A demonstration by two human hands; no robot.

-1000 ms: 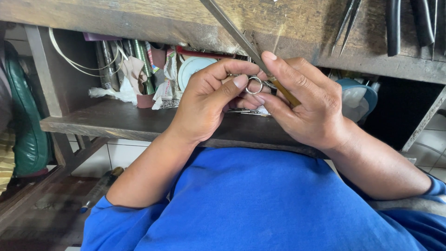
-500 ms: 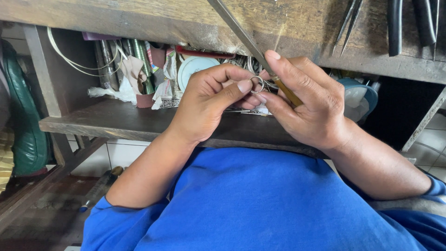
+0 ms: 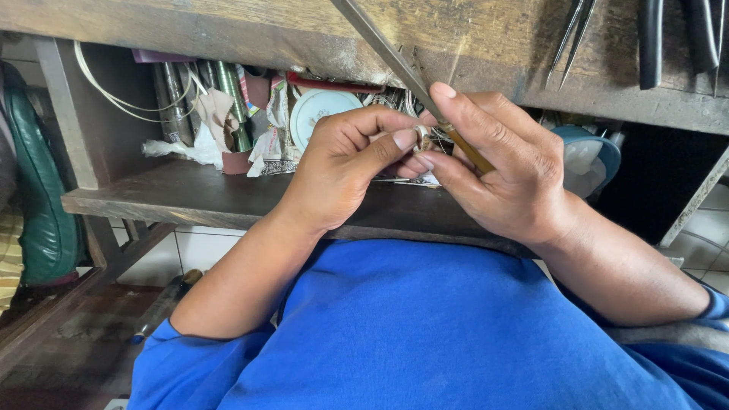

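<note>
Little has shifted since a second ago: both hands hold the same pose under the desk edge, with only a slight turn of the fingers around the work. The left hand (image 3: pixel 345 163) pinches a small silver-coloured metal ring (image 3: pixel 420 137) between thumb and fingertips, and the right hand (image 3: pixel 505 171) is closed on a long thin metal file with a yellowish wooden handle (image 3: pixel 410 76), whose blade runs up and to the left past the worn wooden desk (image 3: pixel 471 38). That ring sits between the two hands, just in front of the dark wooden shelf (image 3: pixel 190 199), and the file passes right by it.

As I judge it, the ring is small and held by fingertips only, so a hard stroke could twist it loose and drop it onto the blue shirt (image 3: pixel 425 334) or to the floor. A slipping file could also scrape the left thumb, which lies beside it.

Counted: one ring, one file, two hands. On the shelf stands one round pale dish (image 3: pixel 323 110); to the right is one blue bowl (image 3: pixel 588 156). One pair of pointed tweezers (image 3: pixel 571 34) lies on the desk.
</note>
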